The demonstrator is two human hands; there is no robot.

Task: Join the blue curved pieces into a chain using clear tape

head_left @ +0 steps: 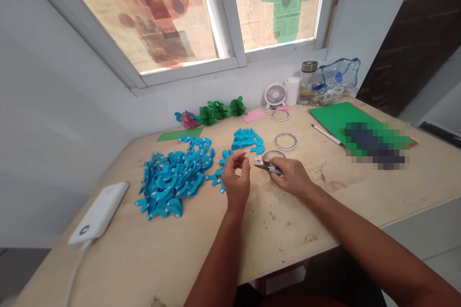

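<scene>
Blue paper cutouts [169,182] curved, white-patched; snips [266,168] dark-bladed, blue-handled

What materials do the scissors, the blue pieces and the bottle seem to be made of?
Scissors: probably steel blades, dark and thin with sharp points; bluish handle, material unclear.
Blue pieces: matte paper or thin card, judging by their flat cut shapes.
Bottle: glossy glass or clear plastic, as its inside shows through.

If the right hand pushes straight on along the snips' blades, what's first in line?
Most likely the left hand: the snips in the right hand point that way across a visible gap, though one view leaves depth uncertain.
</scene>
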